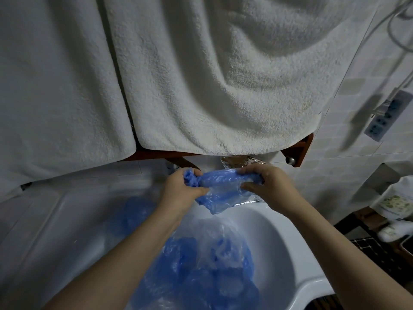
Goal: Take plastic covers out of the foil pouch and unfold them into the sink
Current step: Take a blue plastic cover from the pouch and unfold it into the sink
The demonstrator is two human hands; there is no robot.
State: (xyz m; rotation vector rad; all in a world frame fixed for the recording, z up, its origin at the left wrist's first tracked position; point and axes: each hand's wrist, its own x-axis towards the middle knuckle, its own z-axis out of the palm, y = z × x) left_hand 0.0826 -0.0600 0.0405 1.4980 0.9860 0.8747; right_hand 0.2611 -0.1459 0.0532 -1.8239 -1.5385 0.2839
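No readable writing anywhere. The pouch (242, 163) shows only crinkled silver, no brand visible. The hanging cloth (394, 203) at the right edge carries a greenish printed patch, too blurred to read. The power strip (387, 115) on the tiled wall shows sockets only, smeared.

Hands: left hand (182, 192) grasps the bunched left end of a blue cover (220, 190), fingers curled round it. Right hand (268, 185) pinches the other end, thumb under, fingers over. The cover is stretched between them, part-unfolded, a loose flap hanging down, above the sink's back rim.

The pouch sits at the sink's back edge, just behind the held cover, mostly hidden by cover and right hand; a second foil sliver shows under the right wrist. Can't tell whether anything is left inside.

Sink (281, 247): a pile of covers (201, 269) fills the basin, blue film overlapping with a clear-looking crumple on top. Count not possible. More blue (134, 211) lies at the sink's left rim, blurred and partly behind the left forearm.

Two white towels (201, 74) hang over a brown rail (295, 151), covering the top of view and the wall behind the sink. Tap not visible. Hose (400, 23) at top right, cut off by the frame.
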